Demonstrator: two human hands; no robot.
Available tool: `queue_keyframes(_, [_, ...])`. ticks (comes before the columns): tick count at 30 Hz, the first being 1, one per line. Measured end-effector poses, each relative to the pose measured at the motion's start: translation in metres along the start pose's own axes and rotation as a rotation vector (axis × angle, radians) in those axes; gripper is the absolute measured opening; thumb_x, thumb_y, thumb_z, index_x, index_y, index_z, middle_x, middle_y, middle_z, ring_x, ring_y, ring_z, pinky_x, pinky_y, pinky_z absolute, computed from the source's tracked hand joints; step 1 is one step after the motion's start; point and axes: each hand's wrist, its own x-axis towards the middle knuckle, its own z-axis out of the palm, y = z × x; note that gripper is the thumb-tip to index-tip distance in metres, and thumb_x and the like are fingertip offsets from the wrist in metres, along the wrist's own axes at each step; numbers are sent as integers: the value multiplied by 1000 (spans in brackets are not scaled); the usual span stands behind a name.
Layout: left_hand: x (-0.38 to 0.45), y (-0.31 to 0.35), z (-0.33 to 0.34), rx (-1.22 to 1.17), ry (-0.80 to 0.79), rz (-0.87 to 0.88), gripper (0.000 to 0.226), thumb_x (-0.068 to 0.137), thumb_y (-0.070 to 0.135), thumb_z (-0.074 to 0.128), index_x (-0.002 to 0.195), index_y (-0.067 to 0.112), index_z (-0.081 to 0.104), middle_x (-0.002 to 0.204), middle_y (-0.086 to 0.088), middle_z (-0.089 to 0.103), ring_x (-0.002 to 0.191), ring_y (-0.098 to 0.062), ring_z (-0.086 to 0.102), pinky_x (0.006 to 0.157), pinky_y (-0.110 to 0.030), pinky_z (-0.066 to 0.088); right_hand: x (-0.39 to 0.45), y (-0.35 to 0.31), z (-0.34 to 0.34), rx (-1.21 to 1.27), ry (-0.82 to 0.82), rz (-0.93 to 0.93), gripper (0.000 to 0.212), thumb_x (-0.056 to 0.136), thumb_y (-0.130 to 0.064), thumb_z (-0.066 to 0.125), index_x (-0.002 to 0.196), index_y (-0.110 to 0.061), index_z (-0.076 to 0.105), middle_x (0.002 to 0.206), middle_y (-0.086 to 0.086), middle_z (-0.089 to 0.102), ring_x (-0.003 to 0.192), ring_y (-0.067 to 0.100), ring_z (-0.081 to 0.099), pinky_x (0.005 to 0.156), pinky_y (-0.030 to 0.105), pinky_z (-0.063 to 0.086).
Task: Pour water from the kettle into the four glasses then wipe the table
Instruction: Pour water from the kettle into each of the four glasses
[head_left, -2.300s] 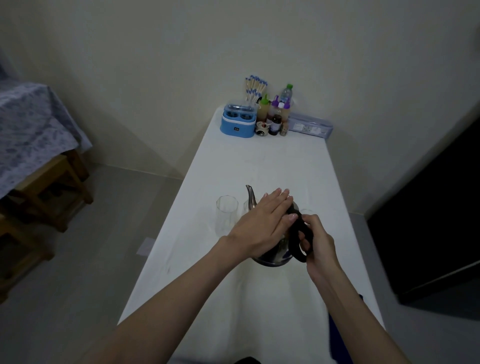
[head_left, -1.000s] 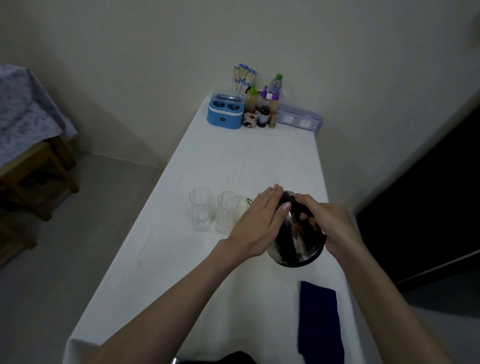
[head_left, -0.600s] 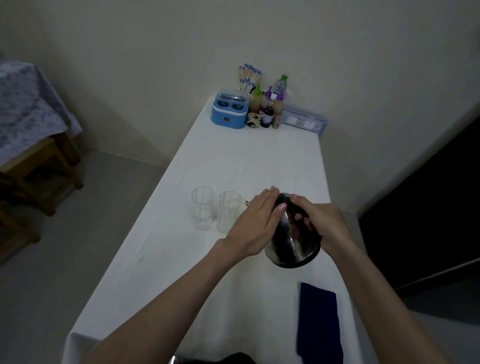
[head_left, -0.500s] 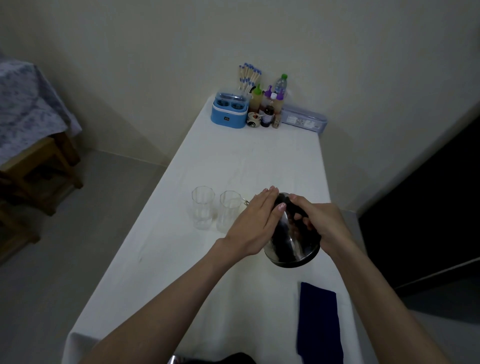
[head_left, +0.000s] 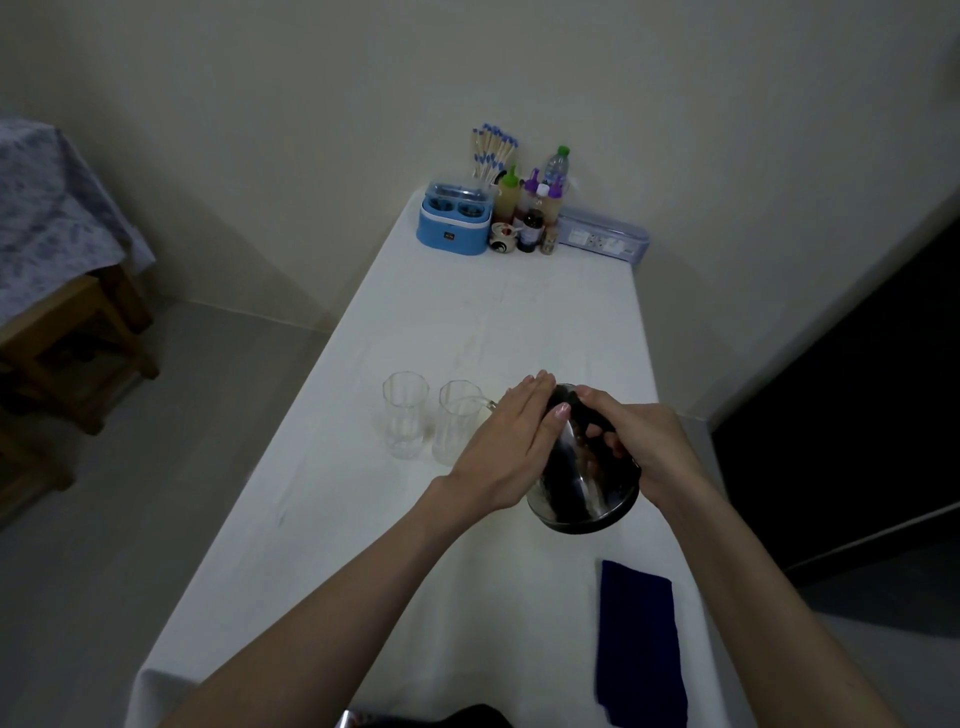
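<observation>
A shiny steel kettle (head_left: 582, 493) hangs tilted forward above the white table (head_left: 498, 322), its base turned toward me. My right hand (head_left: 639, 447) is shut on its black handle. My left hand (head_left: 511, 441) lies flat with fingers together against the kettle's lid side. The spout points left toward a clear glass (head_left: 460, 426); another clear glass (head_left: 404, 415) stands just left of it. My left hand hides the spout tip and anything behind it. A folded dark blue cloth (head_left: 639, 644) lies near the table's right front edge.
At the far end stand a blue container (head_left: 454, 226), several bottles (head_left: 535, 208), sticks with blue tips (head_left: 491, 150) and a pale box (head_left: 605, 239). A wooden stool (head_left: 67, 332) and a patterned cloth are on the left. A dark panel is on the right.
Since 2.3 s ago the kettle went from upright to tilted toward the glasses, held in both hands. Over the last half second almost nothing has moved.
</observation>
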Motion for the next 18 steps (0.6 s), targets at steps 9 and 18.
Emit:
queue_keyframes(9, [1, 0, -2, 21, 5, 21, 53, 104, 32, 26, 150, 9, 19, 160, -3, 19, 147, -9, 10, 109, -7, -1, -4, -4, 2, 3, 11, -5, 44, 65, -52, 81, 59, -9, 72, 63, 8, 66, 53, 17, 50, 59, 31, 42])
queue_keyframes(18, [1, -1, -5, -4, 4, 13, 54, 103, 36, 26, 150, 11, 20, 159, -2, 20, 146, -8, 11, 115, -15, 3, -3, -4, 5, 5, 23, -12, 43, 70, -49, 81, 59, -8, 72, 62, 8, 65, 54, 17, 50, 60, 31, 42])
